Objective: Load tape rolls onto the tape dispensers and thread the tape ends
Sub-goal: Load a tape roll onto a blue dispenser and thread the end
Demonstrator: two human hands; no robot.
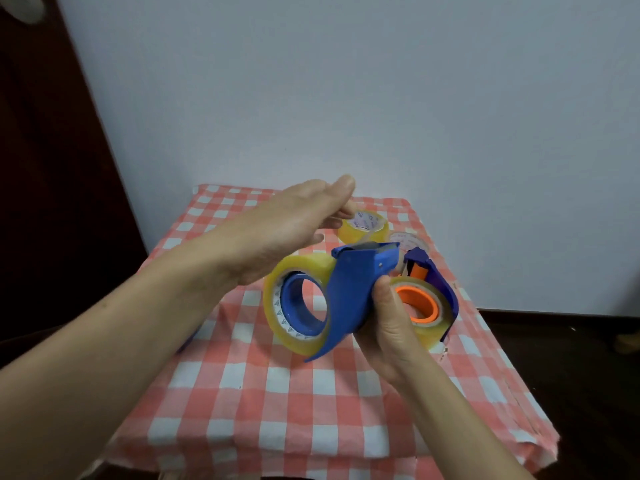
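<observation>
Dim even light, perhaps slight blur

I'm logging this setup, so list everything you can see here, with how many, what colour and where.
Tape dispenser: one, blue, held above the table, loaded with a yellowish clear roll on a blue hub.
Second dispenser: one, dark blue, behind the right hand, clear roll on an orange hub.
Loose tape rolls: at least two, yellowish clear, far end of the table.
Table: one, red and white check cloth.
Wall: pale, behind the table.
Left hand: open, hovering over the held roll.
Right hand: gripping the blue dispenser.
</observation>
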